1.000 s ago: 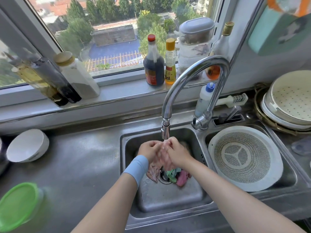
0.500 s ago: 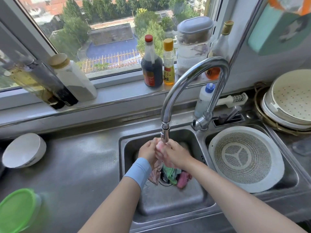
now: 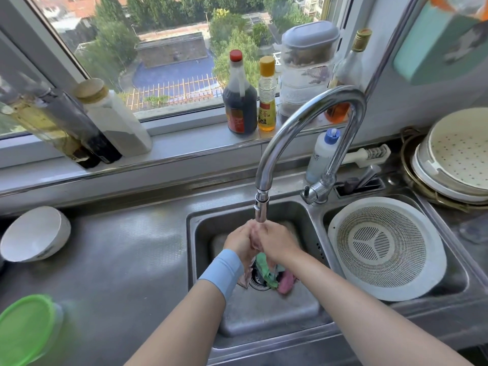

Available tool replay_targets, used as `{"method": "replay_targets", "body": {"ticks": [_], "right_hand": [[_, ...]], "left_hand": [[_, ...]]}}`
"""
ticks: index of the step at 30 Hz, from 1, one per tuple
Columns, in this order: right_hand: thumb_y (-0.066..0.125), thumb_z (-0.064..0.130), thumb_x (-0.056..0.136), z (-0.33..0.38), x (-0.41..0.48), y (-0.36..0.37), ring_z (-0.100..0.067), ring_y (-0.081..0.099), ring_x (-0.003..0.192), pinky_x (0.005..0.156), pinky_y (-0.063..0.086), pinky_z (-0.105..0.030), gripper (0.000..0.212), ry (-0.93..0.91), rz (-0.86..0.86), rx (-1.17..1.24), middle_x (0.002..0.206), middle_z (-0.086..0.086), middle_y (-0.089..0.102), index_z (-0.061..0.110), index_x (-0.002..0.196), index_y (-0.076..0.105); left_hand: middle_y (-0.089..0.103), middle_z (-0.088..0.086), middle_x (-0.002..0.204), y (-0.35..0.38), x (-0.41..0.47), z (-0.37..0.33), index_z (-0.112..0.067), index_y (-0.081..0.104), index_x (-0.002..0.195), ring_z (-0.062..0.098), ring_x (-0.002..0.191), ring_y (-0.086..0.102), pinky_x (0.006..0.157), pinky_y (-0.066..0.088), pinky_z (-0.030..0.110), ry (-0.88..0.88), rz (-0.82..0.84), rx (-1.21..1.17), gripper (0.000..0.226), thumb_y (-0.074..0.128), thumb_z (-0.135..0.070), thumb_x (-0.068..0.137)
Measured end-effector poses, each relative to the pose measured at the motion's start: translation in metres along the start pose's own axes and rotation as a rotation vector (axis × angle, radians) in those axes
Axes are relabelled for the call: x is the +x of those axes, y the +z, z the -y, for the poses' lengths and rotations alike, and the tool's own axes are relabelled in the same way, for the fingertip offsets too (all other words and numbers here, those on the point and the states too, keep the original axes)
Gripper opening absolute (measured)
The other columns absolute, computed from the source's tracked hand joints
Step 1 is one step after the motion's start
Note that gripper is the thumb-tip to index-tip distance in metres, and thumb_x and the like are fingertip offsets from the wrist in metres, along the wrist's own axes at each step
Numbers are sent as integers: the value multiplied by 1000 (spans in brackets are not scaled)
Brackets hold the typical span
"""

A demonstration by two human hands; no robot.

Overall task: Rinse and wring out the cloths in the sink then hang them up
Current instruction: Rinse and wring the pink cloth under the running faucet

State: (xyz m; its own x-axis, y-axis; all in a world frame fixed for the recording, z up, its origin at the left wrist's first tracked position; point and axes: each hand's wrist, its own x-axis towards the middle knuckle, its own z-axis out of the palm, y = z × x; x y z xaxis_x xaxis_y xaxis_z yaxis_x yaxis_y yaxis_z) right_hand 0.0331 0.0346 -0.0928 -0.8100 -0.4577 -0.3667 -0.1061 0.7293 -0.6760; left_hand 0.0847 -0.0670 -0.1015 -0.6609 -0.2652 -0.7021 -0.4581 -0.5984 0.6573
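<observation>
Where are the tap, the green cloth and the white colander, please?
tap [image 3: 290, 120]: head view, on the arched spout.
green cloth [image 3: 264, 268]: head view, on the fold below the hands.
white colander [image 3: 385, 249]: head view, on its slotted base.

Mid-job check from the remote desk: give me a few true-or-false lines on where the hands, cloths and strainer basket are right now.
1. Both hands, left hand and right hand, hold the pink cloth under the faucet. True.
2. The white strainer basket sits in the left basin. False: it sits in the right basin.
3. A green cloth lies by the drain. True.
4. A blue wristband is on the right wrist. False: the wristband is on the left.
</observation>
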Motion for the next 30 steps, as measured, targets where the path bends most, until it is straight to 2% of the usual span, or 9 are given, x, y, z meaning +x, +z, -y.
{"method": "replay_targets", "body": {"ticks": [3, 6, 13, 19, 22, 24, 26, 28, 30], "right_hand": [[32, 41, 94, 0, 8, -7, -35, 63, 101, 86, 50, -41, 42, 136, -88, 12, 103, -16, 70, 15, 84, 63], [33, 28, 98, 5, 3, 3, -38, 65, 100, 78, 48, -37, 36, -8, 1, -181, 104, -17, 69, 13, 88, 64], [33, 27, 104, 2, 6, 0, -34, 65, 104, 79, 51, -36, 35, 48, -116, -287, 111, -9, 67, 11, 108, 64], [32, 44, 100, 5, 4, 5, -36, 65, 96, 69, 44, -36, 43, -13, -65, -256, 101, -11, 69, 15, 97, 63], [45, 50, 93, 0, 15, -9, -24, 64, 80, 67, 46, -33, 35, 81, 50, 50, 81, -2, 68, 22, 80, 64], [51, 52, 81, -1, 16, -13, -9, 59, 57, 57, 41, -28, 34, 116, 99, 239, 59, 4, 65, 24, 66, 63], [60, 44, 79, -10, 14, -12, -3, 57, 56, 54, 42, -24, 16, 148, 135, 327, 68, 7, 65, 29, 81, 64], [68, 30, 83, -21, 13, -19, -5, 58, 68, 57, 45, -21, 15, 87, 227, 207, 80, 13, 63, 30, 95, 60], [63, 26, 89, -29, 14, -27, -9, 50, 61, 54, 39, -23, 18, 23, 310, -13, 62, 12, 56, 23, 72, 58]], "left_hand": [[60, 15, 78, 7, -4, 6, -1, 74, 98, 23, 65, 58, 65, 55, 33, 10, 34, 6, 19, 62, -13, 88], [63, 13, 68, -2, -1, 0, -2, 75, 90, 20, 53, 56, 53, 47, 26, -10, -38, -37, 18, 57, -8, 91], [73, 17, 95, 10, -7, 4, -4, 77, 93, 25, 83, 63, 85, 52, 40, 44, -25, 29, 21, 59, -13, 87], [60, 6, 66, 8, -7, -8, -2, 74, 98, 17, 59, 51, 58, 43, 24, 46, -72, 94, 23, 56, -12, 90], [61, 2, 65, 9, -11, -6, -6, 70, 89, 14, 55, 50, 48, 41, 21, 110, 5, 393, 27, 65, -32, 88], [70, 2, 73, 0, -6, -18, -9, 70, 86, 16, 60, 56, 52, 47, 24, 171, -36, 548, 24, 73, -33, 84], [74, 5, 86, -13, 4, -32, -15, 73, 89, 17, 71, 63, 67, 56, 30, 217, -121, 623, 8, 71, -22, 86], [71, 3, 82, -25, 10, -41, -13, 72, 85, 17, 72, 59, 70, 53, 31, 259, -208, 736, 15, 63, -24, 89], [57, 2, 68, -32, 12, -43, -11, 60, 70, 19, 65, 49, 64, 43, 30, 276, -226, 805, 30, 58, -31, 92]]}}
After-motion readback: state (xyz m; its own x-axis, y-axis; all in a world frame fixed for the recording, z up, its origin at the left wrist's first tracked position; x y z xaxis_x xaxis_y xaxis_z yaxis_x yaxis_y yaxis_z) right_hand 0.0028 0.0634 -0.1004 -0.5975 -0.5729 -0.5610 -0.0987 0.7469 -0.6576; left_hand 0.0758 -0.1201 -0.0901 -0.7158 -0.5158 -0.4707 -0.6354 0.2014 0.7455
